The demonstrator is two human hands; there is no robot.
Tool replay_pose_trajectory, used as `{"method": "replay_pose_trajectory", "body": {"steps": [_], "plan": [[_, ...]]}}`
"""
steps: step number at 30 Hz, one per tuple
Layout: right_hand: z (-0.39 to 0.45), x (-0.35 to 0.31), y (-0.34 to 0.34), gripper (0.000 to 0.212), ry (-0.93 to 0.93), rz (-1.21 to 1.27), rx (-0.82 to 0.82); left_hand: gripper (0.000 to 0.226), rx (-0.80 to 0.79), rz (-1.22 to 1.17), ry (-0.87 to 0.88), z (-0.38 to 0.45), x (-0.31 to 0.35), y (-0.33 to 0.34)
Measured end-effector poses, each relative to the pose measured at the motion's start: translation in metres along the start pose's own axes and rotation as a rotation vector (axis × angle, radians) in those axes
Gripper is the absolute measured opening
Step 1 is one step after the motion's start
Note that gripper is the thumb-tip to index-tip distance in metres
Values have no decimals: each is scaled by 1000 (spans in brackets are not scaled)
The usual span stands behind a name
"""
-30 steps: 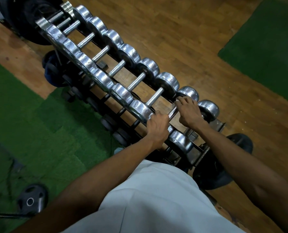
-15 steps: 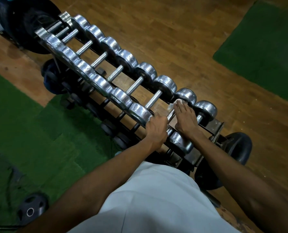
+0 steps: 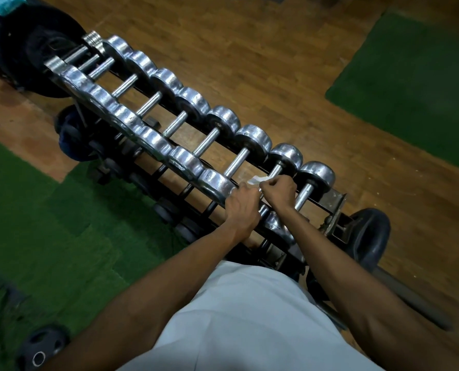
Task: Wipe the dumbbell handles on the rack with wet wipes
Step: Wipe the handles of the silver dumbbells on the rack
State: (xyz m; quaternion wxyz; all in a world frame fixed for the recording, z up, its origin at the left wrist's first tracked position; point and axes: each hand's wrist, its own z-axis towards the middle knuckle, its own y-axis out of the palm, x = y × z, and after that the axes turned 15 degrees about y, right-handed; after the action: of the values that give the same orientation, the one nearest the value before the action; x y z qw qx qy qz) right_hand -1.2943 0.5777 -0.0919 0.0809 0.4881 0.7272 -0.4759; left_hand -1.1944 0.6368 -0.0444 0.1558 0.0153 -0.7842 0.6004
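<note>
Right hand (image 3: 278, 189) fist curled round the chrome dumbbell handle (image 3: 274, 171), second from the rack's near end, pinching a white wet wipe (image 3: 258, 179) against it to scrub; left hand (image 3: 243, 203) grips that dumbbell's near head, likely to stop it rolling; rack (image 3: 335, 200) holds the rest, handles exposed.

Left hand (image 3: 243, 207) hides dumbbell's near head; plate (image 3: 8, 44) cropped top-left.
</note>
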Motion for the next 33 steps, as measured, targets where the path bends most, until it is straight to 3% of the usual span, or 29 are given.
{"method": "replay_pose_trajectory", "body": {"steps": [6, 10, 14, 22, 28, 33], "plan": [[0, 2, 2, 34, 177, -83, -57, 25, -6, 1, 10, -4, -1, -2], [9, 17, -4, 40, 200, 98, -128, 27, -51, 36, 27, -6, 1, -1], [16, 27, -21, 26, 153, 208, -207, 33, -93, 64, 11, -5, 8, -4], [20, 41, -55, 22, 97, 247, -320, 109, -234, 105, -92, -4, 29, 8], [27, 54, -92, 13, -162, -95, -345, 95, -232, 107, -91, -6, 30, 6], [23, 69, -105, 12, -392, -476, -360, 97, -243, 109, -93, -4, 35, 3]]}}
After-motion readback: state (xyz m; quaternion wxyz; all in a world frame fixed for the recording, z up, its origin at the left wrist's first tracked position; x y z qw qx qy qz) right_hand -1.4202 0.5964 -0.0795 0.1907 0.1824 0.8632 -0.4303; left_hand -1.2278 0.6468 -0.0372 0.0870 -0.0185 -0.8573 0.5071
